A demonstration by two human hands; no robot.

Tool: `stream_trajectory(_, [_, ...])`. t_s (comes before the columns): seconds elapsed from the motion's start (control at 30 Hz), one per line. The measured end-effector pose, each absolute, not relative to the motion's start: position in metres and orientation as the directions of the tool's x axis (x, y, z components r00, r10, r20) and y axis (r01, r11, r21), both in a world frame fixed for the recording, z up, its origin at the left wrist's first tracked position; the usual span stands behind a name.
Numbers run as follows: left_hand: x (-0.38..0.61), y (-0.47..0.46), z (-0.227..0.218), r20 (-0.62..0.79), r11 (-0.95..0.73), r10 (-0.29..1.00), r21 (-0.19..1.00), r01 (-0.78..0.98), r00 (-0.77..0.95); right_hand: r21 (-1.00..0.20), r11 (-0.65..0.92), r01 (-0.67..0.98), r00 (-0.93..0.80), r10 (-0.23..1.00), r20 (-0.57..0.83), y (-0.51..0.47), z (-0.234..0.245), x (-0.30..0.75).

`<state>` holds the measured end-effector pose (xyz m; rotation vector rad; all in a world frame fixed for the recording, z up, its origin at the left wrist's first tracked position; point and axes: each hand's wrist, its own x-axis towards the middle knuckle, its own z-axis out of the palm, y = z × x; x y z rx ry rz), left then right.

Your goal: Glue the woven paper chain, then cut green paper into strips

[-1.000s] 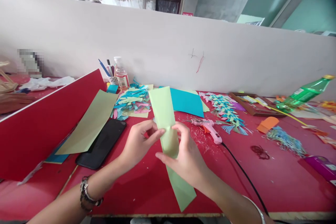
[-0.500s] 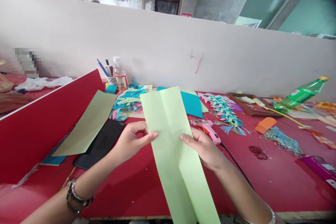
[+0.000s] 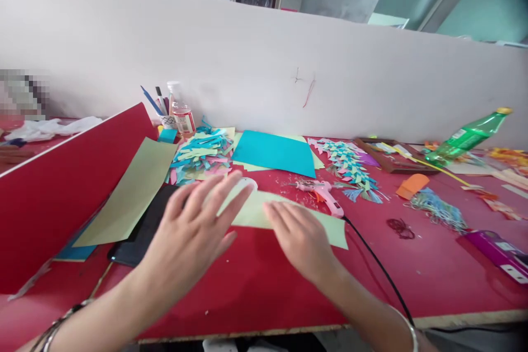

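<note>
pale green paper (image 3: 253, 213) is laid crosswise on the counter (image 3: 256, 286), presumably to be backed firmly under pressing. over it the right hand (image 3: 302, 235) is rested, any pinch hidden; the left hand's (image 3: 192, 228) fingers are spread, released.
</note>
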<state>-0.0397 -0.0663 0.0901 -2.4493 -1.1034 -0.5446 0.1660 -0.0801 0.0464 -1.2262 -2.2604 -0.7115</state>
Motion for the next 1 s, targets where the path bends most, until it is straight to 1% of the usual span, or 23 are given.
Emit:
stream_trajectory(0.03, [-0.038, -0.068, 0.079, 0.392, -0.644, 0.643, -0.189, 0.741, 0.658, 0.224, 0.493, 0.841, -0.519, 0.615, 0.593, -0.082, 0.037, 0.159])
stream_trajectory(0.07, [-0.036, -0.069, 0.066, 0.304, -0.682, 0.646, -0.183, 0.708, 0.7, 0.224, 0.51, 0.83, -0.536, 0.622, 0.57, -0.085, 0.028, 0.153])
stream_trajectory(0.1, [-0.035, -0.069, 0.053, 0.239, -0.701, 0.65, -0.177, 0.691, 0.721, 0.218, 0.524, 0.823, -0.547, 0.629, 0.553, -0.088, 0.02, 0.148])
stream_trajectory(0.13, [-0.035, -0.07, 0.041, 0.191, -0.738, 0.625, -0.174, 0.653, 0.757, 0.207, 0.533, 0.82, -0.55, 0.637, 0.54, -0.091, 0.013, 0.144])
stream_trajectory(0.2, [-0.036, -0.071, 0.022, 0.149, -0.751, 0.622, -0.163, 0.639, 0.769, 0.18, 0.551, 0.815, -0.555, 0.655, 0.512, -0.098, 0.004, 0.141])
stream_trajectory(0.27, [-0.038, -0.073, 0.012, 0.096, -0.752, 0.637, -0.144, 0.644, 0.765, 0.144, 0.566, 0.812, -0.557, 0.677, 0.481, -0.103, 0.0, 0.143])
stream_trajectory(0.37, [-0.043, -0.075, 0.012, -0.002, -0.737, 0.671, -0.101, 0.668, 0.741, 0.073, 0.573, 0.817, -0.543, 0.72, 0.431, -0.107, -0.004, 0.155])
stream_trajectory(0.43, [-0.047, -0.075, 0.016, -0.041, -0.726, 0.688, -0.06, 0.685, 0.725, 0.025, 0.572, 0.82, -0.528, 0.74, 0.417, -0.109, -0.007, 0.168])
stream_trajectory(0.53, [-0.057, -0.069, 0.02, -0.064, -0.705, 0.703, 0.066, 0.706, 0.708, -0.046, 0.585, 0.81, -0.527, 0.76, 0.381, -0.111, -0.006, 0.191])
stream_trajectory(0.57, [-0.06, -0.065, 0.021, -0.066, -0.696, 0.705, 0.126, 0.707, 0.706, -0.088, 0.584, 0.807, -0.523, 0.776, 0.353, -0.111, -0.004, 0.198])
stream_trajectory(0.7, [-0.072, -0.045, 0.023, -0.073, -0.639, 0.69, 0.403, 0.655, 0.72, -0.317, 0.516, 0.796, -0.472, 0.856, 0.209, -0.102, 0.009, 0.222])
stream_trajectory(0.77, [-0.075, -0.034, 0.023, -0.075, -0.595, 0.691, 0.506, 0.624, 0.719, -0.36, 0.496, 0.791, -0.473, 0.867, 0.157, -0.091, 0.014, 0.229])
stream_trajectory(0.83, [-0.075, -0.026, 0.022, -0.073, -0.551, 0.716, 0.551, 0.627, 0.694, -0.339, 0.497, 0.799, -0.484, 0.866, 0.128, -0.08, 0.016, 0.232])
stream_trajectory(0.9, [-0.074, -0.022, 0.02, -0.062, -0.528, 0.743, 0.556, 0.642, 0.666, -0.281, 0.499, 0.82, -0.489, 0.865, 0.108, -0.07, 0.016, 0.233])
stream_trajectory(1.0, [-0.074, -0.02, 0.015, -0.045, -0.506, 0.793, 0.506, 0.698, 0.608, -0.122, 0.489, 0.864, -0.483, 0.872, 0.08, -0.061, 0.01, 0.232])
